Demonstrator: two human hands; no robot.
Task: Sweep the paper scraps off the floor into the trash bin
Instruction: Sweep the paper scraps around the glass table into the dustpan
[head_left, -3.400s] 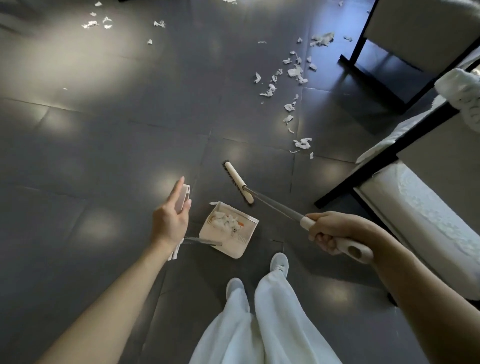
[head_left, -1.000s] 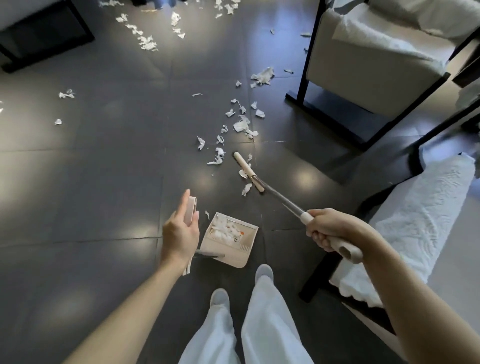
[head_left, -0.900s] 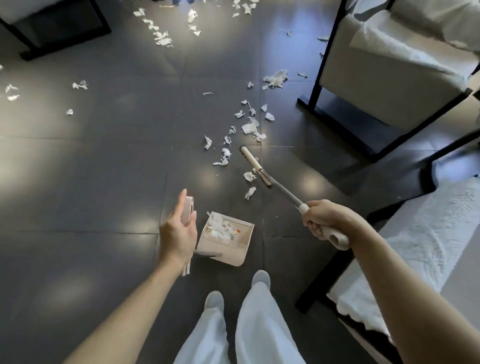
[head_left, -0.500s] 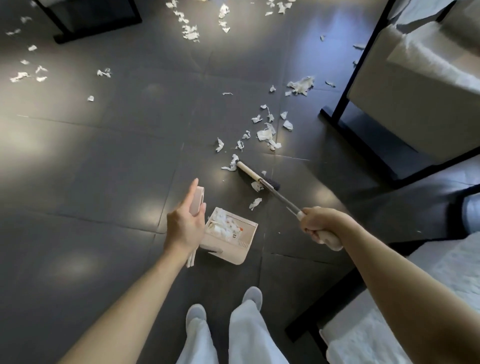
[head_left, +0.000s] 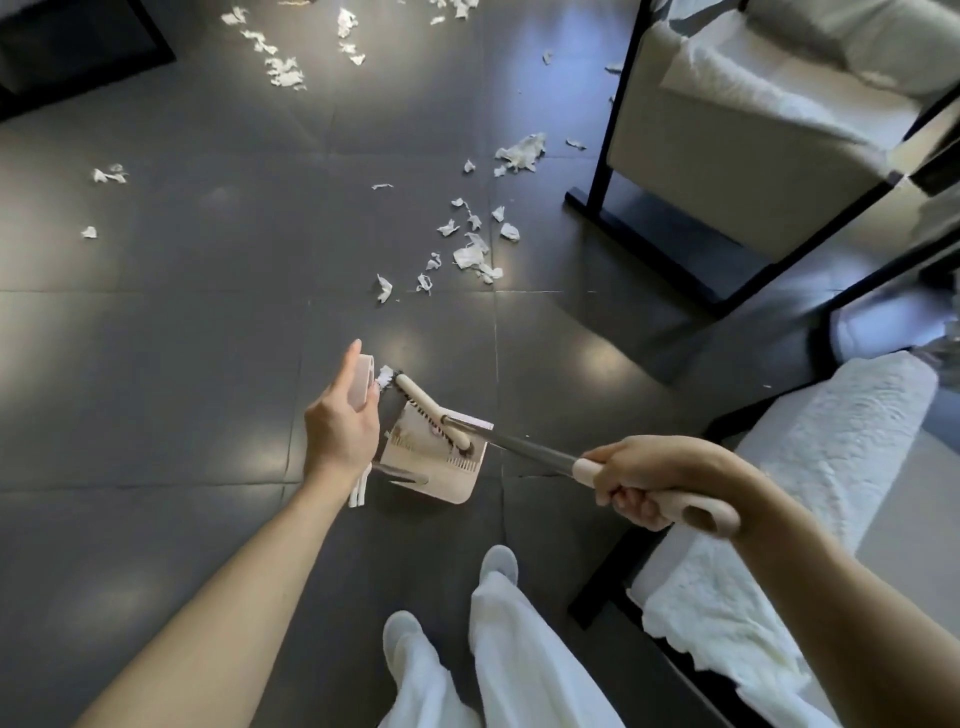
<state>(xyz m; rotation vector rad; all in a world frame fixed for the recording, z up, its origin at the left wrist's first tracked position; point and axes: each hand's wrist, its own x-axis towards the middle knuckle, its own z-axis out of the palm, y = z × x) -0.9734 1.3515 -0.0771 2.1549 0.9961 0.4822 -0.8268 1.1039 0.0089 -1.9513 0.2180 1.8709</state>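
Note:
My left hand (head_left: 340, 426) grips the pale upright handle of a beige dustpan (head_left: 441, 475) resting on the dark floor in front of my feet. My right hand (head_left: 641, 480) holds the beige grip of a broom, and its metal shaft runs left to the broom head (head_left: 428, 410), which lies across the dustpan's mouth. One white scrap (head_left: 385, 375) sits at the tip of the broom head by my left fingers. White paper scraps (head_left: 470, 254) lie scattered on the floor beyond the pan, with more scraps (head_left: 283, 70) farther back. No trash bin is in view.
A black-framed armchair (head_left: 753, 171) with pale cushions stands at the upper right. A white textured seat (head_left: 810, 499) on a black frame is close on my right. Dark furniture (head_left: 78, 47) fills the top left corner. My white trousers and shoes (head_left: 498, 558) are below the pan.
The broom head has been pulled back from the scraps on the floor to the dustpan's mouth, bringing scraps with it. My left hand has stayed on the dustpan handle.

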